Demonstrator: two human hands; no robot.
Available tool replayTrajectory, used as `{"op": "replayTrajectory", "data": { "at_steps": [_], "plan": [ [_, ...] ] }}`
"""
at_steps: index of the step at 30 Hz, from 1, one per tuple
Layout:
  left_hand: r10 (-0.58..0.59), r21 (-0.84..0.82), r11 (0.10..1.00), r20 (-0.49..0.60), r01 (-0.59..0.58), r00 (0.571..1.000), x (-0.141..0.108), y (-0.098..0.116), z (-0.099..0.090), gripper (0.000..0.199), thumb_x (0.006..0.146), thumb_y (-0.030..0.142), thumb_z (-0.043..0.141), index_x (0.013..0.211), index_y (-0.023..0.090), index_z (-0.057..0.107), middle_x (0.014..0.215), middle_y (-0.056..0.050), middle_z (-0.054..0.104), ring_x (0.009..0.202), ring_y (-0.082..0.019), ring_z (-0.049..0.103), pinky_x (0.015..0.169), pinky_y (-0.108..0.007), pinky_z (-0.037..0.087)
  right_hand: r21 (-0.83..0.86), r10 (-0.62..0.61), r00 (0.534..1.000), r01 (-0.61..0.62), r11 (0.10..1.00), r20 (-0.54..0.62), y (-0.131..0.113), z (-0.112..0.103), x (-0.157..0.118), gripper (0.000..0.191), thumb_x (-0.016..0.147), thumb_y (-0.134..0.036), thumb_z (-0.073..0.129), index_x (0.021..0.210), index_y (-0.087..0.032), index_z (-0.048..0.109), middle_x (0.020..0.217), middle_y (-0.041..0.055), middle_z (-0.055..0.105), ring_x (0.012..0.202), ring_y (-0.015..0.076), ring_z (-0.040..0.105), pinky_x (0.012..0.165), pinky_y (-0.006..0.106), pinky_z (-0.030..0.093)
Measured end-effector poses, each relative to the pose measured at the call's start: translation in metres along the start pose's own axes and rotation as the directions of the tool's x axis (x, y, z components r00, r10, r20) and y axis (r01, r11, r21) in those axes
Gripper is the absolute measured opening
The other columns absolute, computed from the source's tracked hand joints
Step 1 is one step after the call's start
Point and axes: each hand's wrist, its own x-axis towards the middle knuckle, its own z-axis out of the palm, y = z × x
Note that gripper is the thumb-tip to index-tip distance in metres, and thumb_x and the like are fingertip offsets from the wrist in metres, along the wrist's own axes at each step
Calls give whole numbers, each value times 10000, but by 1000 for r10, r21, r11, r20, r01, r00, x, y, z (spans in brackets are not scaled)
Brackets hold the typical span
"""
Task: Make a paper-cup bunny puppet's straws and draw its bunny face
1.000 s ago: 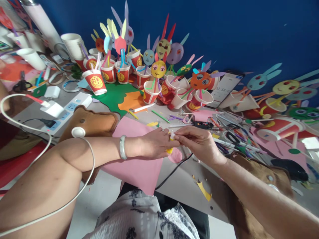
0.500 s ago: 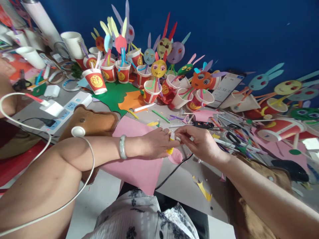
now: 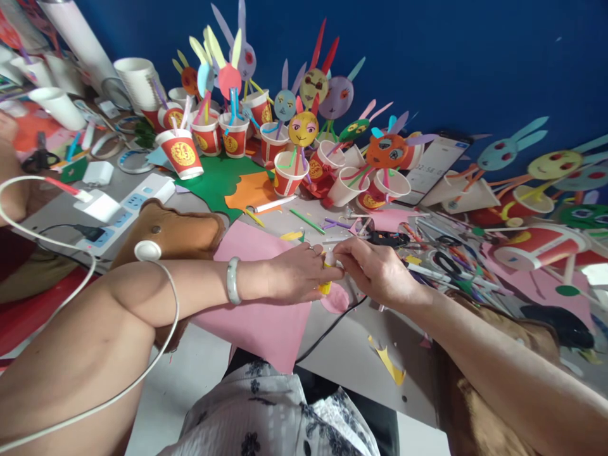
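Peeking from the hands, a yellow bottle; from paper cups, straws.

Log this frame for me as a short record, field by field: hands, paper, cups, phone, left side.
Left hand: wrapped around a small yellow container
Right hand: fingertips at the container's white top; exact grip unclear
Paper: pink sheet beneath the left forearm; pink disc near the container
Cups: red-and-white paper cups with long-eared paper figures, before a blue wall
Phone: leaning, screen lit
Left side: power strip beside a brown cushion-like item
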Motion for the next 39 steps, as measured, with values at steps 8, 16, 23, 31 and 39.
{"op": "replayTrajectory", "data": {
  "at_steps": [8, 16, 23, 31, 39],
  "plan": [
    [9, -57, 998, -34, -11, 999, 0, -2, 3, 350, 941, 297, 555, 1260, 157, 576, 1100, -147, 682, 982, -308, 605, 815, -425, 437, -314, -275, 950, 218, 924, -148, 5, 10, -4, 123, 927, -106, 459, 916, -209, 524, 782, 23, 691, 612, 143, 633, 573, 257, 443],
    [1, -82, 997, -54, -5, 999, 0, -2, 1, 325, 972, 313, 518, 1249, 155, 580, 1050, -152, 679, 992, -315, 604, 795, -408, 427, -358, -344, 926, 272, 893, -156, 5, 10, 0, 115, 929, -94, 478, 919, -195, 531, 777, 21, 673, 624, 144, 627, 597, 256, 463],
    [-11, -61, 998, -20, 10, 1000, 1, -1, 0, 322, 974, 329, 499, 1242, 160, 560, 1081, -146, 672, 965, -295, 603, 775, -392, 416, -421, -387, 913, 303, 855, -128, 8, 7, 4, 112, 937, -101, 485, 923, -179, 564, 793, 43, 698, 651, 162, 654, 599, 269, 466],
    [5, -14, 1000, 33, -4, 999, 1, 0, -6, 241, 949, 280, 522, 1153, 158, 560, 931, -117, 673, 1013, -319, 610, 742, -368, 398, 154, 134, 978, -109, 982, -158, -5, -8, 19, 115, 962, -275, 539, 926, -203, 621, 768, 33, 730, 574, 145, 651, 554, 259, 470],
    [-1, 8, 1000, 8, 1, 1000, 1, 0, -4, 252, 930, 271, 539, 1156, 161, 548, 927, -133, 675, 1001, -322, 602, 739, -362, 394, 727, 424, 894, -387, 566, 146, -4, -14, 23, 338, 882, -540, 658, 957, -217, 723, 894, 43, 745, 532, 111, 593, 541, 287, 516]
  ]
}}
